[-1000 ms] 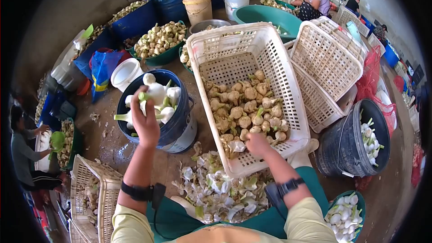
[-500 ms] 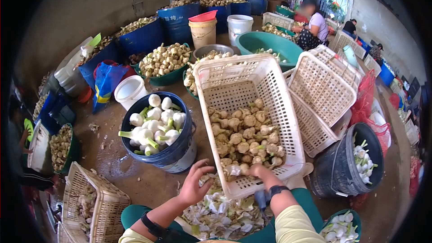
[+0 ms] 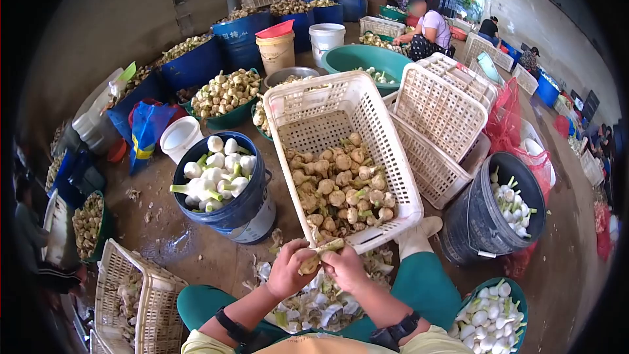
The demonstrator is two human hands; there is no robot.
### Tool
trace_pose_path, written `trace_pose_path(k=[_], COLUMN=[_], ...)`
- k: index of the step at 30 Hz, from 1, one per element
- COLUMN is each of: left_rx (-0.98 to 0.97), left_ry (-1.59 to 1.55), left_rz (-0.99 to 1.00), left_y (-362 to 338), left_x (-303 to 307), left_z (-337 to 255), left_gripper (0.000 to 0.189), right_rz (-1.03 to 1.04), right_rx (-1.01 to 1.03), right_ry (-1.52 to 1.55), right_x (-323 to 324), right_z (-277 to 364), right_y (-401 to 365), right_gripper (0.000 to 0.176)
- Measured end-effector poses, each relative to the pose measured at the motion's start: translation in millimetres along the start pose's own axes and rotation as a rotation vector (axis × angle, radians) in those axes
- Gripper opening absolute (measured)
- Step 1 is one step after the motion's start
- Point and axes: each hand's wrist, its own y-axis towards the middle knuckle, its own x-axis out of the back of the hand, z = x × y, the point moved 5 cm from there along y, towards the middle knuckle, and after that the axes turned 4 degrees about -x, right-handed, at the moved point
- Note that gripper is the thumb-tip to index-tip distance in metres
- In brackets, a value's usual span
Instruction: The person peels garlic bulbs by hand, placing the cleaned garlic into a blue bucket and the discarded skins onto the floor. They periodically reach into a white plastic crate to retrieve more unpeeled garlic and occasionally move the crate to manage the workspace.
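Note:
My left hand [image 3: 290,270] is closed around an unpeeled garlic bulb [image 3: 309,265], just off the near edge of the crate. My right hand [image 3: 345,270] pinches the same garlic at its stem side, its fingers partly hiding it. A white plastic crate [image 3: 406,187] leans toward me and holds many brownish unpeeled garlic bulbs [image 3: 337,180]. Below my hands, between my knees, lies a heap of loose garlic skins [image 3: 321,305]. To the left stands a blue bucket [image 3: 252,213] heaped with white peeled garlic bulbs [image 3: 216,170].
A dark bucket [image 3: 458,229] of peeled garlic stands at right, beside stacked crates [image 3: 439,111]. A green basin [image 3: 517,292] of white garlic sits by my right knee. Another crate [image 3: 157,295] is at lower left. Another person [image 3: 429,29] sits behind the large teal tub [image 3: 334,59].
My right hand has come out of the crate, and both hands have met over the skins with a garlic bulb between them. The view has shifted slightly.

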Motion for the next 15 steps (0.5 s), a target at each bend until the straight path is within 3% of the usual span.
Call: trace_pose_path(k=[2,8,10,12,13,14,15], left_rx=[0.005,-0.059,-0.036,0.62,0.69,0.717,0.504], left_ry=[0.023,0.216,0.242,-0.277,-0.359,-0.347,-0.139], left_rz=[0.009,0.2,0.254,0.254,0.265,0.24,0.198], left_y=[-5.1,-40.0,-47.1,-63.2,-73.7,-77.9,-69.3], left_x=[0.8,-6.6,-10.0,-17.7,-22.8,-22.3,-16.1], left_z=[-10.8,-22.6,-30.4,-15.8,-8.8,-8.0,-15.1], left_gripper=[0.055,0.05,0.056,0.07,0.08,0.077,0.075], right_rz=[-0.081,-0.174,-0.168,-0.098,-0.044,-0.024,-0.023], right_rx=[0.024,-0.104,-0.129,-0.172,-0.238,-0.229,-0.236], right_ry=[0.213,0.136,0.113,0.104,0.132,0.179,0.278], right_x=[-3.2,8.7,11.7,19.7,22.2,21.6,9.8], right_z=[-15.5,-41.2,-44.1,-50.4,-54.8,-59.2,-53.0], right_y=[-9.2,-24.0,-30.5,-32.1,-32.7,-34.0,-41.3], right_gripper=[0.007,0.009,0.005,0.006,0.005,0.01,0.015])
